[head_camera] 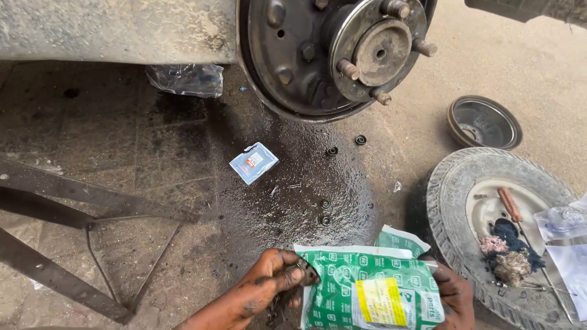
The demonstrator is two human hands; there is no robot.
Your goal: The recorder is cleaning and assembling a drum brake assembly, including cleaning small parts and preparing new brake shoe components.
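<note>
A green and white plastic packet [367, 287] with a yellow label lies between my hands at the bottom of the view. My left hand [263, 290], smeared with grease, pinches the packet's left top corner. My right hand [454, 296] holds the packet's right edge from behind and is mostly hidden by it. Above, a bare wheel hub [379, 49] with several studs sits in a round backing plate [287, 67] under the vehicle body.
A small blue and white sachet [253, 162] and several wheel nuts [332, 151] lie on the oily wet ground. At right lies a removed tyre [452, 208] holding rags and a screwdriver [509, 205]. A brake drum [484, 122] rests beyond it. Metal bars [73, 195] cross the left.
</note>
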